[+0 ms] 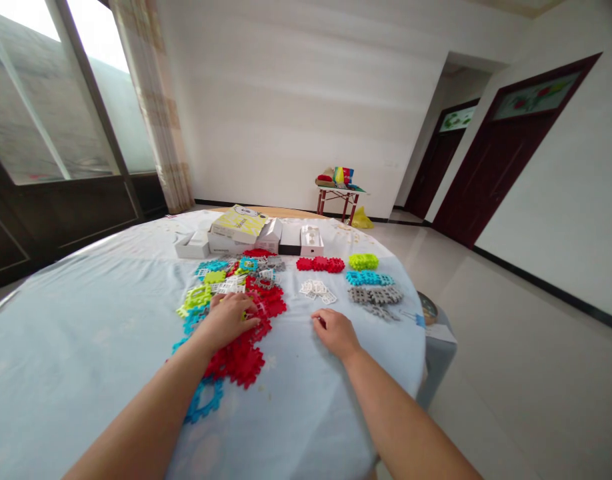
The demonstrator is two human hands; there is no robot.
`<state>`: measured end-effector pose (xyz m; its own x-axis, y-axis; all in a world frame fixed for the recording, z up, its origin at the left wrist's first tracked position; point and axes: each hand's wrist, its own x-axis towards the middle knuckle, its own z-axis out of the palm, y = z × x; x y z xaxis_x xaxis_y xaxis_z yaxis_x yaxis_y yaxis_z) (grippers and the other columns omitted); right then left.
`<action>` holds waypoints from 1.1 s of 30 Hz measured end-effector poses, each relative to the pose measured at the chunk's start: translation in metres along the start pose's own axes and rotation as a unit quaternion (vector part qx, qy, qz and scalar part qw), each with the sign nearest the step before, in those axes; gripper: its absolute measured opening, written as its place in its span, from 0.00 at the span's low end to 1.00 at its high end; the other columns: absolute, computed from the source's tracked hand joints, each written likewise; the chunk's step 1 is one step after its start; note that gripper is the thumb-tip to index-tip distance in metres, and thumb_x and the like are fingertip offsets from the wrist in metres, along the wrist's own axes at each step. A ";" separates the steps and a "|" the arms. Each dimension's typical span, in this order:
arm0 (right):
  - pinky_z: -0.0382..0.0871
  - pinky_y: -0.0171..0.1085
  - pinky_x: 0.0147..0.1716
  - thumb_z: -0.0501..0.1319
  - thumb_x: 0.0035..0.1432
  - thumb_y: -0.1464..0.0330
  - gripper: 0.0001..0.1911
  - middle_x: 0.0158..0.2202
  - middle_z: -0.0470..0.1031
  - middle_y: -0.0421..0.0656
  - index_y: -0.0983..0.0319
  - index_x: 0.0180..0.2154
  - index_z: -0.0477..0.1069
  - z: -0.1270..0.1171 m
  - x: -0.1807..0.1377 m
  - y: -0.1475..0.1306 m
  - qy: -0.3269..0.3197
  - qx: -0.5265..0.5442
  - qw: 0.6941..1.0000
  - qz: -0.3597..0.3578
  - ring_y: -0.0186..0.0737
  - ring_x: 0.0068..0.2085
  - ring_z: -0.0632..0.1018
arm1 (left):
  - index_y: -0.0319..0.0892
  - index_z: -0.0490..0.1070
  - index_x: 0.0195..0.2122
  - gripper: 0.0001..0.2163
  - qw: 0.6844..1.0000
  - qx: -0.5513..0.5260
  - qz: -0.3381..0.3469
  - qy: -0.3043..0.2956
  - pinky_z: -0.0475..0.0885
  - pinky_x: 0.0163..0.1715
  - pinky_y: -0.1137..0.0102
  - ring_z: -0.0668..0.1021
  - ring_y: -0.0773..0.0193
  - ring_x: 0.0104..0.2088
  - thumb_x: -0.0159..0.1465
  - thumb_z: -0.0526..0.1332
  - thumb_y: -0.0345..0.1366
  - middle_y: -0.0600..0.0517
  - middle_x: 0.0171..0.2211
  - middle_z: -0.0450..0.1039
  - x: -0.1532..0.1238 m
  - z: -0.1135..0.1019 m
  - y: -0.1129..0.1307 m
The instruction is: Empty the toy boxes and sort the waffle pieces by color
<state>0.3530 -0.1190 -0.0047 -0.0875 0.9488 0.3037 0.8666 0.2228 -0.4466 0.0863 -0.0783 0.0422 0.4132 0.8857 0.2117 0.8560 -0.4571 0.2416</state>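
My left hand point(230, 321) lies over a mixed pile of toothed plastic building pieces, fingers apart and touching the pieces. Red pieces point(242, 360) spread below and right of it, with lime green pieces point(196, 297) and a blue piece point(206, 400) at the pile's edges. My right hand point(336, 331) rests on the table with its fingers curled in; whatever they might hold is hidden. Just above it lies a small heap of white pieces point(317, 291). Sorted groups stand farther right: a red row point(320, 265), lime green point(363, 261), blue point(370, 278) and grey pieces point(375, 295).
Behind the pile stand white boxes point(192, 245), one topped by a yellow-and-white box point(239, 224). A pale blue cloth point(96, 327) covers the round table. A stool point(439, 340) sits by its right edge. A small table point(339, 191) with bags stands against the wall.
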 end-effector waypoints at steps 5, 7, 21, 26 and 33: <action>0.62 0.29 0.38 0.53 0.56 0.69 0.12 0.36 0.77 0.40 0.57 0.38 0.74 0.000 0.001 0.002 -0.003 0.017 1.000 0.004 0.34 0.37 0.75 | 0.48 0.75 0.29 0.12 1.000 -0.010 -0.011 -0.007 0.55 0.52 0.60 0.71 0.54 0.45 0.55 0.56 0.46 0.50 0.39 0.75 0.000 0.000 -0.001; 0.63 0.29 0.38 0.53 0.56 0.70 0.12 0.36 0.77 0.40 0.57 0.38 0.74 0.000 0.001 0.002 -0.003 0.022 1.000 0.005 0.34 0.37 0.75 | 0.48 0.75 0.29 0.13 1.000 -0.012 -0.010 -0.005 0.56 0.51 0.61 0.72 0.55 0.45 0.56 0.54 0.47 0.51 0.39 0.76 0.000 -0.002 -0.003; 0.64 0.30 0.35 0.54 0.56 0.70 0.12 0.34 0.77 0.41 0.59 0.38 0.74 0.002 0.003 0.008 0.014 0.059 0.998 0.007 0.34 0.35 0.75 | 0.46 0.76 0.39 0.18 0.987 0.062 -0.141 0.047 0.59 0.48 0.59 0.73 0.49 0.46 0.57 0.51 0.45 0.45 0.42 0.76 0.023 -0.008 -0.045; 0.64 0.29 0.35 0.54 0.56 0.69 0.12 0.33 0.77 0.41 0.58 0.38 0.75 0.002 0.003 0.007 0.017 0.067 0.998 0.007 0.34 0.34 0.75 | 0.44 0.75 0.39 0.17 0.988 0.069 -0.132 0.033 0.63 0.44 0.62 0.73 0.49 0.45 0.54 0.53 0.44 0.46 0.42 0.76 0.029 -0.007 -0.047; 0.64 0.29 0.34 0.54 0.56 0.69 0.12 0.33 0.77 0.40 0.58 0.38 0.75 0.000 0.004 0.006 0.014 0.061 0.998 0.014 0.34 0.34 0.75 | 0.46 0.70 0.46 0.20 0.987 0.053 -0.147 0.040 0.62 0.45 0.61 0.73 0.51 0.45 0.52 0.55 0.44 0.46 0.43 0.74 0.029 -0.002 -0.046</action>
<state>0.3580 -0.1139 -0.0058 -0.0484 0.9489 0.3118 0.8019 0.2230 -0.5543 0.0585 -0.0314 0.0392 0.1205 0.9675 0.2225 0.9647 -0.1670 0.2037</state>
